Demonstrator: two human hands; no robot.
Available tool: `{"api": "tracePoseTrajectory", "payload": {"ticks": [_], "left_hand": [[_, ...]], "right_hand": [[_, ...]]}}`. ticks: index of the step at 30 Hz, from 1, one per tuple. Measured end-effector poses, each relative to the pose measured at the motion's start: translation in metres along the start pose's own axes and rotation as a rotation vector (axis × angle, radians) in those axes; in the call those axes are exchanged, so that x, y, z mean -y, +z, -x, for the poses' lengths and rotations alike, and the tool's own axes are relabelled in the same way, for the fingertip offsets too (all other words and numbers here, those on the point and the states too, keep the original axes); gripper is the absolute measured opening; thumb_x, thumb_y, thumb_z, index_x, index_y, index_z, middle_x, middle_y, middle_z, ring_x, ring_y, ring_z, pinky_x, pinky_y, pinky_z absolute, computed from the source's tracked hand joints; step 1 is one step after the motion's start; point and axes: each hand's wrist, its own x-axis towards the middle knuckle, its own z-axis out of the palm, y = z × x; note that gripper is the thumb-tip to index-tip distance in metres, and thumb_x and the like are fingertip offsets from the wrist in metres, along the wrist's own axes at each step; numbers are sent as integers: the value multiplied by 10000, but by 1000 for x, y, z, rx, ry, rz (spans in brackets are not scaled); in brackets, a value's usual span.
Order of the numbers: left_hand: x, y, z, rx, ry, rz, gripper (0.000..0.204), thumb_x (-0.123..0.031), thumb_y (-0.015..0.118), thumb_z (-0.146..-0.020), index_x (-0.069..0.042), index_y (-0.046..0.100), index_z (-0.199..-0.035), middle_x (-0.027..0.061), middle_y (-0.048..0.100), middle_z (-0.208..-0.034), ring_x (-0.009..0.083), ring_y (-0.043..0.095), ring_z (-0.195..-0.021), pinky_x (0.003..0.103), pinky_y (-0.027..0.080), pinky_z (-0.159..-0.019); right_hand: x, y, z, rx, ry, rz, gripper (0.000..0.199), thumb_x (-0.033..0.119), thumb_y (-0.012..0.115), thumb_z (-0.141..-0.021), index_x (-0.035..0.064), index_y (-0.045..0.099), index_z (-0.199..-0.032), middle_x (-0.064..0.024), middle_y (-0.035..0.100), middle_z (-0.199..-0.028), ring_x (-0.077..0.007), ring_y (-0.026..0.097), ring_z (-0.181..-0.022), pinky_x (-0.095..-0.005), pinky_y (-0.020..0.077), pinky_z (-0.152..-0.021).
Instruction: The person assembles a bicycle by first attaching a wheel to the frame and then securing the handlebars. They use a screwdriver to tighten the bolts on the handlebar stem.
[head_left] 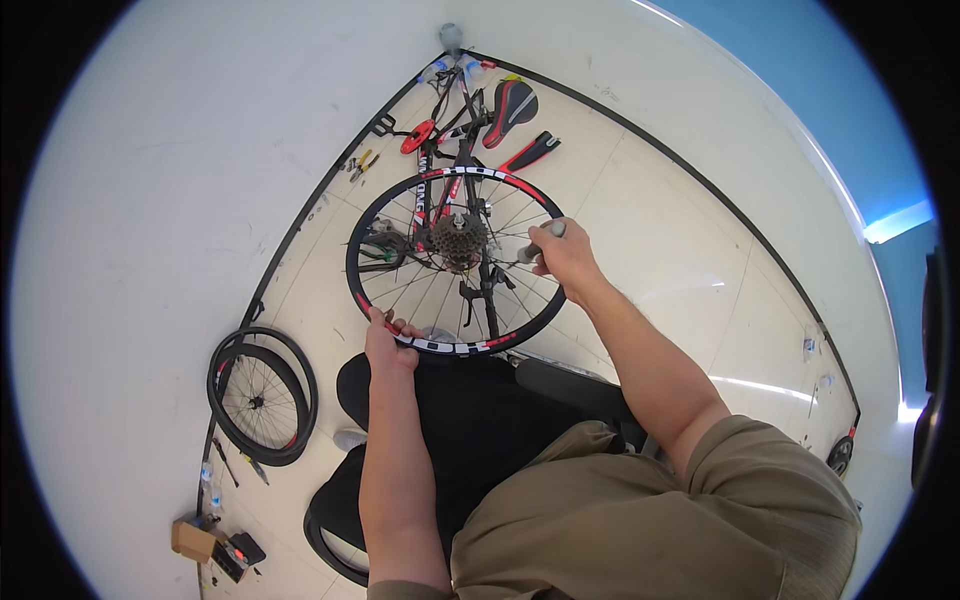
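Gripping a bicycle wheel (455, 262) held over the lap, the left hand (388, 345) clasps its near rim; the right hand (566, 254) clenches a grey tool handle (540, 241), its tip hidden near the cassette (459, 240).

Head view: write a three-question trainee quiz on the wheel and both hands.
1. True or false: the left hand grips the rim of the wheel that carries the cassette.
2. What does the right hand hold? A) a grey-handled tool B) a saddle C) a tyre
3. Where does the second wheel lie, to the person's left or right?

Key: 1 true. 2 A; its tip points toward the cassette. 3 left, flat on the floor by the wall.
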Motion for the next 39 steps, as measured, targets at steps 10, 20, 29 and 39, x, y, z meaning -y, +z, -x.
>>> {"api": "tracePoseTrajectory", "payload": {"ticks": [10,20,29,39], "left_hand": [[0,8,5,-6,-5,13,411,-494,470,-1063,-86,513,-1036,-14,441,-695,136,396,-569,318,390,-566],[-2,15,19,112,-17,-74,307,-355,620,-1028,-84,504,-1115,-44,306,-634,100,326,-548,301,376,-543],[1,22,43,115,182,-135,160,-212,641,-1011,-102,532,-1051,-38,317,-637,108,335,-543,318,382,-516],[-85,13,93,187,569,171,152,-189,641,-1008,-84,530,-1012,-30,358,-635,125,376,-539,327,394,-517]], "right_hand": [[5,1,4,56,-23,109,259,217,697,-922,5,593,-1029,-71,618,-839,-134,589,-647,-325,584,-607],[-9,7,1,81,44,29,289,226,687,-919,-28,579,-1007,-87,599,-816,-154,590,-604,-323,566,-570],[-5,10,4,73,34,-321,313,255,653,-975,-33,539,-1020,-108,610,-854,-157,603,-628,-367,634,-671],[24,12,3,21,-184,-707,250,239,616,-999,4,533,-997,-96,595,-805,-167,591,-646,-444,638,-703]]}}
